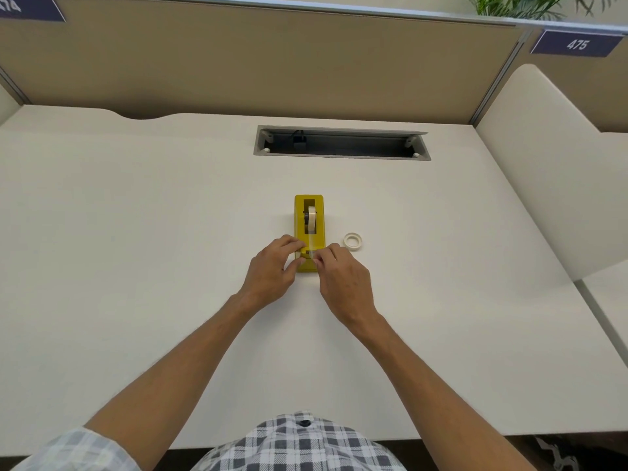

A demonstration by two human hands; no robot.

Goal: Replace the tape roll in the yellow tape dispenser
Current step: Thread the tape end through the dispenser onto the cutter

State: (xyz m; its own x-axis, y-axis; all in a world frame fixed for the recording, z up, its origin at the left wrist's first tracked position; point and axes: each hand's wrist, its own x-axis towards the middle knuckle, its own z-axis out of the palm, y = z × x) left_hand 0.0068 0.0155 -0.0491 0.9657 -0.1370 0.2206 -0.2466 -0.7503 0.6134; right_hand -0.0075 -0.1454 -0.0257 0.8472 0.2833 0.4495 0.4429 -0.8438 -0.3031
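The yellow tape dispenser (320,229) stands on the white desk (136,232), its cutter end toward me. A pale tape roll (310,219) sits upright in its slot, and a clear strip of tape (310,244) runs from the roll down to the cutter end. My left hand (272,270) grips the near left side of the dispenser, thumb and fingers on its body. My right hand (343,280) pinches the free end of the strip at the cutter. A second tape roll (352,241) lies flat on the desk just right of the dispenser.
A grey cable tray opening (341,143) is set into the desk behind the dispenser. A tan partition wall (272,62) closes the back. A cream divider panel (543,171) stands at the right edge.
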